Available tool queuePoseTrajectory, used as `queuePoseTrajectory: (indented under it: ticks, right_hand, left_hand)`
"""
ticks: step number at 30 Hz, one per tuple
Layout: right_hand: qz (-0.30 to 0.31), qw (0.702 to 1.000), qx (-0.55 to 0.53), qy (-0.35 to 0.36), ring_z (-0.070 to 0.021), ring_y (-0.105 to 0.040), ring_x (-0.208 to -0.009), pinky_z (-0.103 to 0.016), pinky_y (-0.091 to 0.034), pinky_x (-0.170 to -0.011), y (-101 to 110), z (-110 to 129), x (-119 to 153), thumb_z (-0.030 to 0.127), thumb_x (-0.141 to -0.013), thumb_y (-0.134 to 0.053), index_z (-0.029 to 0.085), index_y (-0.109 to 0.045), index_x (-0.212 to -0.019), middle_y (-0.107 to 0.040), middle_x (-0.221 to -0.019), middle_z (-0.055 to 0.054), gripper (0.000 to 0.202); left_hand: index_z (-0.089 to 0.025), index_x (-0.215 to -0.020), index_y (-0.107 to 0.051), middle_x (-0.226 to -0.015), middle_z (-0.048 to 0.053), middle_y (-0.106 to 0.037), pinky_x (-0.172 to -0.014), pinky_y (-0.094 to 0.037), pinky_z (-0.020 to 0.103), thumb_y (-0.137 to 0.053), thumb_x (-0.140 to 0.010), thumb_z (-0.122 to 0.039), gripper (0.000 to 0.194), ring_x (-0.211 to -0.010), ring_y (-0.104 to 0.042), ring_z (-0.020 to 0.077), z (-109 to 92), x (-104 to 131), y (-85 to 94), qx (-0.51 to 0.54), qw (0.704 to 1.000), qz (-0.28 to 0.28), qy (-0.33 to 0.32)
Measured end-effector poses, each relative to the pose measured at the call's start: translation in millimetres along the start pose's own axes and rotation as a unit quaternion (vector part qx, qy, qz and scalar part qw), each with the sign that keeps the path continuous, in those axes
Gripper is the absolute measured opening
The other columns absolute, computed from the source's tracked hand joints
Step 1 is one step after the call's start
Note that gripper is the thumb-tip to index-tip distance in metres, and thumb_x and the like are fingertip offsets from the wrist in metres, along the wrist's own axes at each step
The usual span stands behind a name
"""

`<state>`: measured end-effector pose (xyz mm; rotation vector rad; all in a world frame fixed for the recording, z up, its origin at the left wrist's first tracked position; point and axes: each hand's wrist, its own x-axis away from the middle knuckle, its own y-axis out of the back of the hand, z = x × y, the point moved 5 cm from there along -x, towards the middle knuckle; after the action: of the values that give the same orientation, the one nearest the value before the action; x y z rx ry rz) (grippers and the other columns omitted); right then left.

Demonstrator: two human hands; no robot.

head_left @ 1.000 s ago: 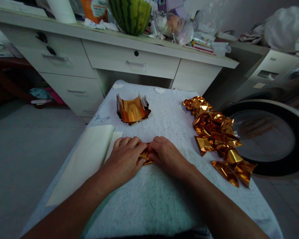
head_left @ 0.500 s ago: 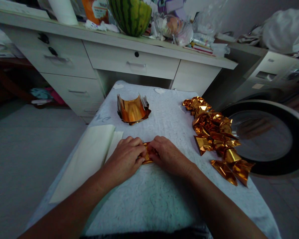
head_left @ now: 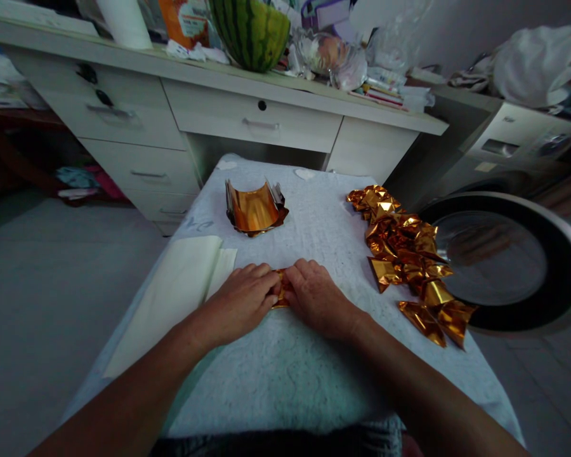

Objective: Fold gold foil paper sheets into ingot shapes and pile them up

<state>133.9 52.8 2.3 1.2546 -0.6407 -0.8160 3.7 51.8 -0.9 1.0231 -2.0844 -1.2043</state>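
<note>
Between my two hands a small piece of gold foil paper (head_left: 280, 289) lies on the cloth-covered table (head_left: 285, 381). My left hand (head_left: 247, 295) grips its left side with curled fingers. On its right side, my right hand (head_left: 318, 295) is closed over the foil, thumb and fingertips pressed in. Most of the piece is hidden under the fingers. Beyond the hands stands a curved stack of gold foil sheets (head_left: 254, 209). Several folded gold foil pieces (head_left: 404, 247) lie in a long heap at the right of the table.
Pale folded paper (head_left: 171, 298) lies by my left forearm. Behind the table runs a white counter with drawers (head_left: 252, 120), holding a cut watermelon (head_left: 252, 32), a paper roll (head_left: 126, 25) and plastic bags. At the right, a washing machine's round door (head_left: 561, 266) stands open beside the table.
Both hands stay on the gold foil piece; the right fingers now lie flatter and further over it. The view has shifted slightly. The foil stack and heap stay put.
</note>
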Motion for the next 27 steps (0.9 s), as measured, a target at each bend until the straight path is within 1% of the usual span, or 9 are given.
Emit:
queuePoseTrajectory:
  ticks: [4, 9, 12, 20, 24, 27]
  right_hand:
    - [-0.006, 1.000, 0.006, -0.009, -0.0237, -0.047, -0.093, -0.038, -0.039, -0.085, -1.7, 1.4, 2.4, 0.023, -0.093, -0.051, 0.015, -0.058, -0.105, -0.057, -0.105, -0.011, 0.016]
    - [-0.008, 1.000, 0.002, -0.018, -0.0241, -0.047, -0.094, -0.038, -0.039, -0.086, -0.7, 4.7, 4.2, 0.024, -0.093, -0.052, 0.016, -0.058, -0.103, -0.057, -0.103, -0.010, 0.014]
    - [-0.011, 1.000, -0.003, -0.018, -0.0241, -0.047, -0.095, -0.039, -0.039, -0.086, -0.3, 6.2, 5.0, 0.025, -0.093, -0.052, 0.016, -0.058, -0.103, -0.056, -0.103, -0.010, 0.015]
    - [-0.023, 1.000, 0.002, -0.009, -0.0243, -0.045, -0.093, -0.039, -0.038, -0.084, 0.2, 6.8, 7.7, 0.030, -0.092, -0.052, 0.016, -0.056, -0.103, -0.056, -0.103, -0.010, 0.018]
    - [-0.022, 1.000, 0.006, -0.007, -0.0244, -0.045, -0.093, -0.040, -0.038, -0.083, 0.5, 7.3, 8.1, 0.031, -0.091, -0.053, 0.017, -0.055, -0.101, -0.055, -0.102, -0.009, 0.018]
    - [-0.021, 1.000, 0.004, -0.011, -0.0251, -0.045, -0.093, -0.041, -0.038, -0.083, 1.0, 8.6, 8.1, 0.035, -0.091, -0.053, 0.017, -0.055, -0.102, -0.055, -0.102, -0.009, 0.021]
  left_hand:
    - [-0.020, -0.085, -0.053, -0.094, 0.004, -0.055, -0.079, -0.040, 0.037, -0.038, -0.094, -0.025, 0.018, -0.091, -0.050, 0.0220, -0.7, 1.6, 0.4, 0.003, 1.000, -0.001, -0.005]
    - [-0.020, -0.085, -0.052, -0.095, 0.004, -0.054, -0.078, -0.041, 0.037, -0.048, -0.090, -0.027, 0.009, -0.091, -0.050, 0.0228, -4.9, 2.6, 1.7, -0.017, 1.000, -0.001, 0.003]
    - [-0.021, -0.088, -0.052, -0.096, 0.004, -0.053, -0.080, -0.041, 0.037, -0.051, -0.089, -0.027, 0.006, -0.092, -0.050, 0.0229, -5.7, 3.0, 1.8, -0.021, 1.000, 0.002, 0.006]
    - [-0.021, -0.091, -0.050, -0.100, 0.005, -0.050, -0.083, -0.041, 0.037, -0.048, -0.088, -0.023, 0.004, -0.096, -0.048, 0.0226, -1.8, 4.1, 0.7, -0.003, 1.000, 0.022, 0.014]
    - [-0.022, -0.091, -0.050, -0.100, 0.004, -0.049, -0.084, -0.041, 0.037, -0.048, -0.084, -0.018, 0.008, -0.096, -0.047, 0.0220, -0.7, 4.5, 1.5, 0.008, 0.999, 0.030, 0.008]
    - [-0.022, -0.091, -0.050, -0.100, 0.004, -0.050, -0.083, -0.041, 0.037, -0.049, -0.082, -0.018, 0.009, -0.095, -0.047, 0.0220, 0.1, 4.7, 2.1, 0.014, 0.999, 0.033, 0.007]
